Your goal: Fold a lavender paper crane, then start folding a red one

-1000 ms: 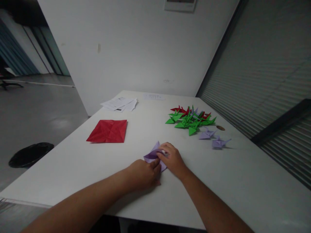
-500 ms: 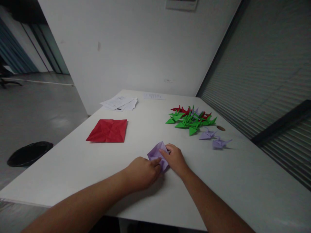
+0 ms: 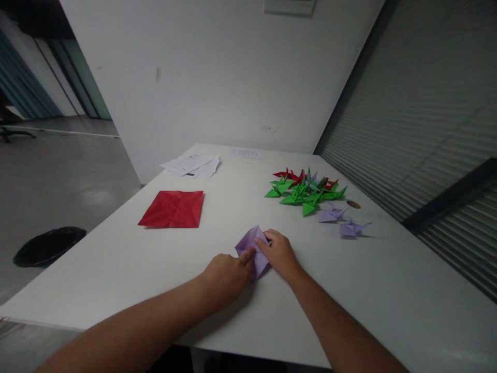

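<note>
A piece of light purple origami paper [image 3: 248,238], partly folded with creases, is between my hands near the front of the white table. My right hand [image 3: 282,255] pinches its right edge, the thumb lying on top and the other fingers behind. From the lower left, my left hand [image 3: 228,275] grips the near side, its index finger pressed onto the paper's face; its thumb is hidden. Farther left lies a creased red square of paper [image 3: 174,210].
Several folded green paper cranes [image 3: 301,194] are heaped with red and purple ones at the right. Two purple cranes [image 3: 351,228] sit nearer, by a round cable hole [image 3: 353,204]. Printed sheets [image 3: 192,165] lie at the back left. A black-lined bin [image 3: 48,246] stands on the floor.
My left hand has shifted slightly, its index finger moving a little up and left across the purple paper. My right hand keeps its hold in the same place.
</note>
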Tool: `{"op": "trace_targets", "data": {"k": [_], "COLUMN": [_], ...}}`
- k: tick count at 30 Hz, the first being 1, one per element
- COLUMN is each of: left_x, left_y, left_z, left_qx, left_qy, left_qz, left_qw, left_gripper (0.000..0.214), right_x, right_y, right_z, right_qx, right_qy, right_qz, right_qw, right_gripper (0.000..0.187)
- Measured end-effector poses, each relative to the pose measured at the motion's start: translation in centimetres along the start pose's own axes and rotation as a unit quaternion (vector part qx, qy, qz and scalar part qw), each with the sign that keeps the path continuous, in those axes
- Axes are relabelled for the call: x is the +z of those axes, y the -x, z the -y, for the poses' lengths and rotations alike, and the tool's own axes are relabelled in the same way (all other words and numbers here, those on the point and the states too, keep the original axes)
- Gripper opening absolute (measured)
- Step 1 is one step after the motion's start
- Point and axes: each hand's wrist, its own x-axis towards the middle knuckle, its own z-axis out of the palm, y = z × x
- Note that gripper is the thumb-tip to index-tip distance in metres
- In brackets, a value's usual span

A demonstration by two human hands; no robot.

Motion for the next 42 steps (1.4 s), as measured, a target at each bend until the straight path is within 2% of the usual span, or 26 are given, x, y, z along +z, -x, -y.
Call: {"op": "trace_targets", "data": {"k": [7,11,14,17,20,23,27,35,42], "left_x": [0.1,0.1,0.2,0.2,0.3,0.3,0.5,0.5,0.5], "left_y": [0.0,0.1,0.1,0.1,0.1,0.1,0.2,0.3,0.4], "left_z": [0.1,0.2,0.3,0.4,0.5,0.5,0.6,0.9,1.1], "left_qx": [0.006,0.012,0.008,0.004,0.007,0.010,0.004,0.018,0.019], "left_qy": [-0.007,-0.016,-0.011,-0.007,-0.010,-0.012,-0.009,-0.002,-0.001], "left_qz": [0.000,0.013,0.013,0.012,0.017,0.020,0.017,0.023,0.022], "left_qw": [1.000,1.000,1.000,1.000,1.000,1.000,1.000,1.000,1.000], "left_gripper": [0.042,0.042,0.044,0.045,0.045,0.044,0.045,0.046,0.048], "right_x": [0.1,-0.6,-2.0,-3.7,-5.1,-5.6,-5.3,-5.1,-4.9], "right_y": [-0.2,-0.5,-0.7,-0.7,-0.5,-0.3,-0.2,-0.1,-0.2], "right_z": [-0.4,-0.5,-0.8,-1.1,-1.2,-1.1,-0.9,-1.8,-1.7], "right_qx": [0.029,0.049,0.075,0.130,0.096,0.047,0.013,0.002,0.006], "right_qy": [-0.048,-0.105,-0.155,-0.197,-0.173,-0.139,-0.111,-0.099,-0.102], "right_qz": [-0.007,0.002,0.043,0.136,0.211,0.238,0.239,0.248,0.247], "right_qw": [0.998,0.993,0.984,0.962,0.957,0.960,0.965,0.964,0.964], "right_gripper": [0.018,0.023,0.026,0.023,0.019,0.018,0.020,0.024,0.013]}}
